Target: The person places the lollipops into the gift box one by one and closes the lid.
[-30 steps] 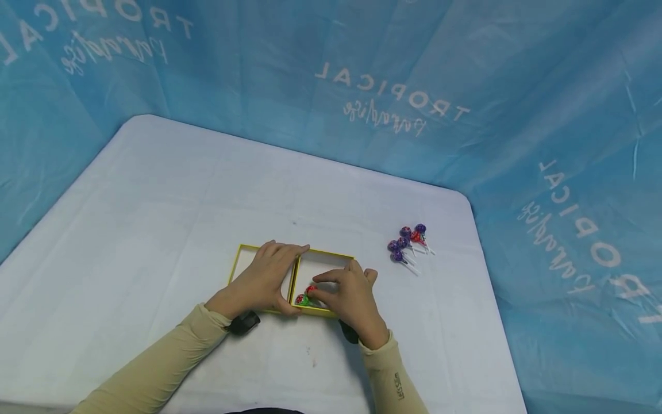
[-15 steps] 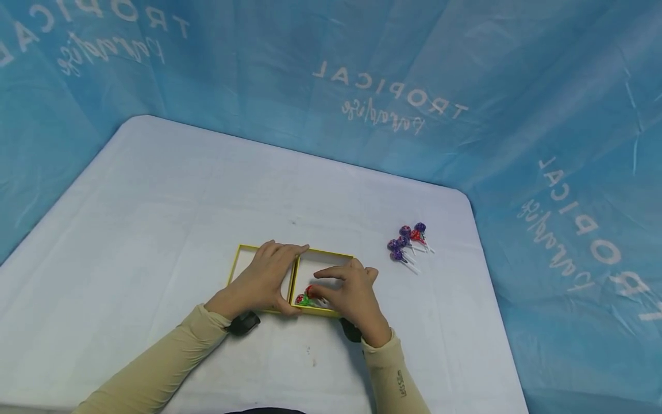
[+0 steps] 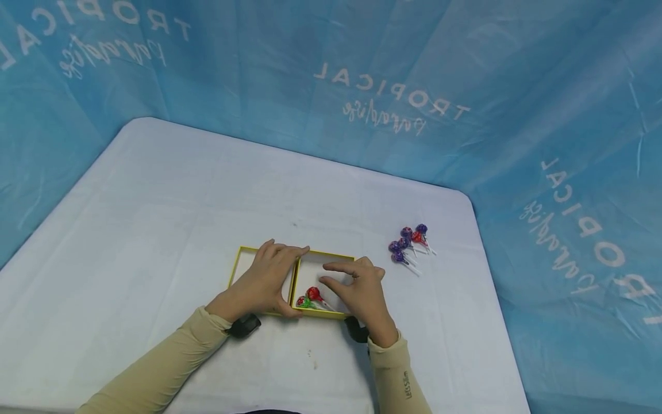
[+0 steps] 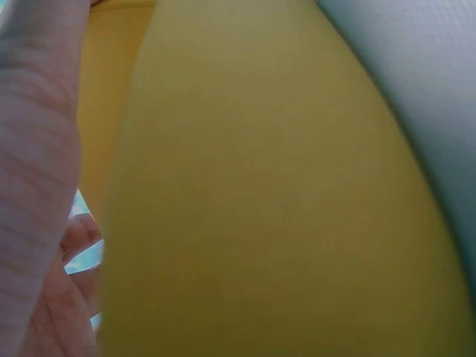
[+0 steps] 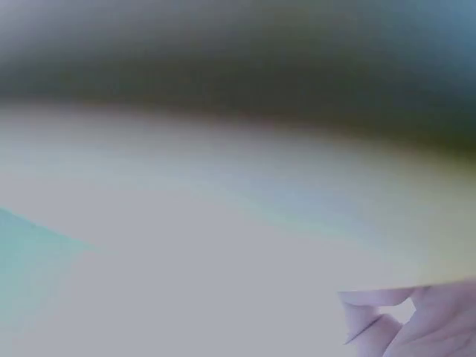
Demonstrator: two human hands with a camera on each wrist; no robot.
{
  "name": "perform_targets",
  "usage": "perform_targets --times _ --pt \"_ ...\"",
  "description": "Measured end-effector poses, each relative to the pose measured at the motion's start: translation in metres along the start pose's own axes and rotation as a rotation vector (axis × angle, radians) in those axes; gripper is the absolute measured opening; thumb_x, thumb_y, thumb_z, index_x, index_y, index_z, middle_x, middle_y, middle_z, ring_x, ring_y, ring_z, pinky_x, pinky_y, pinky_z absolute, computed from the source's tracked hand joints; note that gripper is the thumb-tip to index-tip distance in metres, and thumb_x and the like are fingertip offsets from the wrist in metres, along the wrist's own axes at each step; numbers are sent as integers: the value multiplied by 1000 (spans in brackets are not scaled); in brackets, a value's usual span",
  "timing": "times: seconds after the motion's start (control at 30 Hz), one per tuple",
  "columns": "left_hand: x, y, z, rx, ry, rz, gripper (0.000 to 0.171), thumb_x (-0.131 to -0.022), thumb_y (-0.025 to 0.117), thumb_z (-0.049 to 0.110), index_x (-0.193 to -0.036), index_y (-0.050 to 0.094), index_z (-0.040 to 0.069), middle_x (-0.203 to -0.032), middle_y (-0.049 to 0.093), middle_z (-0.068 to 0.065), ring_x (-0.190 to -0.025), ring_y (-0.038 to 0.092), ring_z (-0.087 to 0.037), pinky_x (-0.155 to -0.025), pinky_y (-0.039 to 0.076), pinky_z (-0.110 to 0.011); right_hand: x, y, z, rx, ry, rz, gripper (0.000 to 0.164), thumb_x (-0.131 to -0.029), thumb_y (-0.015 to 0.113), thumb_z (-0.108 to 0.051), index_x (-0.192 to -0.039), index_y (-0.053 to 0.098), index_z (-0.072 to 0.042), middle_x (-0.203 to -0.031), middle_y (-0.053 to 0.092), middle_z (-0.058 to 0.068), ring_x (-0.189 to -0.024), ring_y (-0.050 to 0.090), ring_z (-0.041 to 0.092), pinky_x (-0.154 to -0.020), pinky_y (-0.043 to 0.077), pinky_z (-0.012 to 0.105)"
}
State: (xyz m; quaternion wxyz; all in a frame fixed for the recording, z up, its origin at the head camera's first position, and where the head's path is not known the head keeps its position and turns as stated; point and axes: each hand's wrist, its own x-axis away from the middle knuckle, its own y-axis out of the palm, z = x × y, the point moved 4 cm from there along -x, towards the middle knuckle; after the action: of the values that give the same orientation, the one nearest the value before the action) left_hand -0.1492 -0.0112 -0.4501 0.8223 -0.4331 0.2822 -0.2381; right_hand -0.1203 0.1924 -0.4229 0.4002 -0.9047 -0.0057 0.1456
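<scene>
My left hand (image 3: 264, 279) holds a yellow-edged box (image 3: 327, 253) across its middle. The thumb is at the near side and the fingers reach the far edge. Inside, the box is white and has a left and a right half. A red lollipop (image 3: 314, 294) and a green-wrapped one (image 3: 304, 302) lie in the near left corner of the right half. Above that half, my right hand (image 3: 366, 292) has thumb and index finger apart, with nothing between them. In the left wrist view a yellow box wall (image 4: 260, 186) fills most of the picture. The right wrist view is blurred.
Several purple lollipops (image 3: 397, 257) and a red one (image 3: 416, 237) lie in a loose group on the white table (image 3: 207, 184), right of the box. Blue printed curtains (image 3: 289, 75) stand behind and beside the table.
The thumb and index finger of my right hand have let go of the red lollipop, now in full view in the box. That hand has lifted slightly to the right. My left hand stays put.
</scene>
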Motion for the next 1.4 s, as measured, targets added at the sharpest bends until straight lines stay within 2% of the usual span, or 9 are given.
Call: perform_targets --times 0.23,0.4,0.63,0.73,0.93,1.17,1.3,1.4 --pt "0 -2 2 3 4 7 125 -51 93 63 -151 40 9 -140 54 -9 -127 45 -32 -118 20 -62 1 -2 3 23 5 4 27 -76 89 -29 -100 83 -18 -71 70 -5 -77 52 25 -75 17 42" --pt "-1 0 3 6 -12 -10 125 -51 92 63 -151 39 10 -141 53 -9 -128 44 -32 -118 19 -61 4 -12 6 20 31 21 25 -77 89 -28 -99 83 -19 -68 66 -4 -77 52 27 -75 16 43" --pt "-2 1 2 16 -38 -39 125 -53 90 66 -152 38 12 -142 52 -8 -130 42 -30 -120 16 -59 4 -29 20 29 135 49 25 -79 87 -31 -102 83 -22 -84 74 -1 -80 52 31 -80 18 45" --pt "-2 1 2 8 -37 -36 125 -53 90 66 -153 37 12 -142 52 -7 -129 42 -30 -119 17 -59 3 -33 25 17 168 53 26 -80 86 -32 -103 82 -22 -89 76 1 -81 53 31 -84 18 49" --pt "-2 -1 1 -8 -13 -9 126 -51 91 65 -151 38 10 -140 53 -8 -127 44 -32 -118 19 -61 0 -39 34 -30 176 76 26 -80 86 -31 -105 82 -23 -104 77 2 -106 64 31 -101 14 65" --pt "-3 -2 -1 1 -23 -16 125 -53 91 65 -152 37 11 -142 52 -6 -128 42 -31 -118 18 -59 -2 -43 45 -24 216 129 25 -81 86 -32 -104 82 -22 -102 78 4 -93 58 34 -95 16 61" --pt "-2 0 -1 -4 -17 -17 125 -54 90 65 -153 36 11 -142 51 -6 -128 42 -30 -118 19 -60 -1 -42 53 3 254 147 25 -82 84 -33 -104 82 -20 -98 78 7 -110 62 34 -98 14 62" --pt "-1 2 -1 0 -19 -28 125 -54 90 65 -153 35 12 -142 51 -6 -128 42 -30 -118 18 -59 0 -42 58 15 279 164 25 -83 84 -33 -104 82 -19 -96 77 9 -114 62 33 -94 17 60"
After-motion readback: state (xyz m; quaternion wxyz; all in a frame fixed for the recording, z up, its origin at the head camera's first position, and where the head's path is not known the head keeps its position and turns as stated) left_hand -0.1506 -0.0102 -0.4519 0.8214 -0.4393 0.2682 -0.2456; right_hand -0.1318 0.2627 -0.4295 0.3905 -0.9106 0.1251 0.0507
